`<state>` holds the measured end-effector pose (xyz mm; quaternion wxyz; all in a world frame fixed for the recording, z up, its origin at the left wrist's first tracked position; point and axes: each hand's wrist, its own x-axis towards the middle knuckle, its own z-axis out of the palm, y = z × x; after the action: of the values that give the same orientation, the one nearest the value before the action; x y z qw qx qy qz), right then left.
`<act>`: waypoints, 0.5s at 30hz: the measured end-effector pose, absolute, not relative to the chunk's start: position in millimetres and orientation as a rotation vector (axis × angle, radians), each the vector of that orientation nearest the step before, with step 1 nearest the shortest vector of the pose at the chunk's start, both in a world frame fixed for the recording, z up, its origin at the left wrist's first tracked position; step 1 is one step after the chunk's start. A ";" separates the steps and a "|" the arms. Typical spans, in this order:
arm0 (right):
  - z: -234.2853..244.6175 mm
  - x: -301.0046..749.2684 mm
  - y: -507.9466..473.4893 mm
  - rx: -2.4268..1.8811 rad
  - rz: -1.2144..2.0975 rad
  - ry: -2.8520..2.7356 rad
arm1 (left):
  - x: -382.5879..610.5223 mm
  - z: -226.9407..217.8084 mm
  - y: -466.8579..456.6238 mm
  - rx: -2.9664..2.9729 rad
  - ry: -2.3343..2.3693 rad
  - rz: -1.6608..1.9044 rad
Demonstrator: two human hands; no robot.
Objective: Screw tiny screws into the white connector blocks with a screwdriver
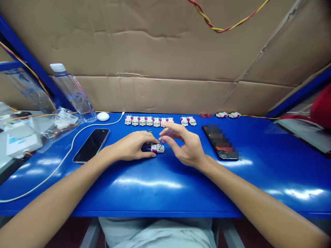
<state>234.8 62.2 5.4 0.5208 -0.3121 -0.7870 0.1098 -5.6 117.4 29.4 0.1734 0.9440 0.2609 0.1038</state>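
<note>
My left hand (131, 146) clamps a small white-and-magenta plastic module (157, 148) against the glossy blue table (155, 193) to steady it; my right hand (185, 146) hovers just beside it, fingers apart.

Along the far edge of the blue tabletop (165, 193) sits a row of small white-and-magenta modules (147, 121). Two more modules (188, 121) stand just right of that row, and another pair (227, 114) lies farther right. To the row's left are a small white oval object (103, 116), a clear plastic bottle (73, 92) lying tilted, and a white cable (72, 144) curving toward the near edge. A black smartphone (91, 145) lies nearer, left of the row, while a second phone (221, 143), its screen pixelated, lies right of it. Brown cardboard (155, 51) rises behind the row, with a twisted red-and-yellow wire (224, 21) above.
</note>
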 end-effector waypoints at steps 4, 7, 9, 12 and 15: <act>5.4 244.6 65.8 -0.752 0.307 -1.917 | -9.9 30.8 119.4 2.591 0.687 0.306; 7.7 253.7 69.4 -0.759 0.182 -2.250 | -8.3 23.1 120.4 2.545 0.658 0.400; 9.4 256.9 70.9 -0.865 0.142 -2.445 | -6.6 17.6 121.4 2.556 0.664 0.453; 12.5 255.8 70.5 -1.060 0.120 -2.625 | -5.9 13.5 123.4 2.648 0.753 0.502; 15.9 253.5 70.3 -1.168 0.123 -2.707 | -6.7 15.1 124.1 2.746 0.873 0.474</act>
<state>253.5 70.3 15.9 0.0953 -0.3942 -0.9131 0.0416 -6.7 124.1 15.1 0.1104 0.9346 0.2972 0.1614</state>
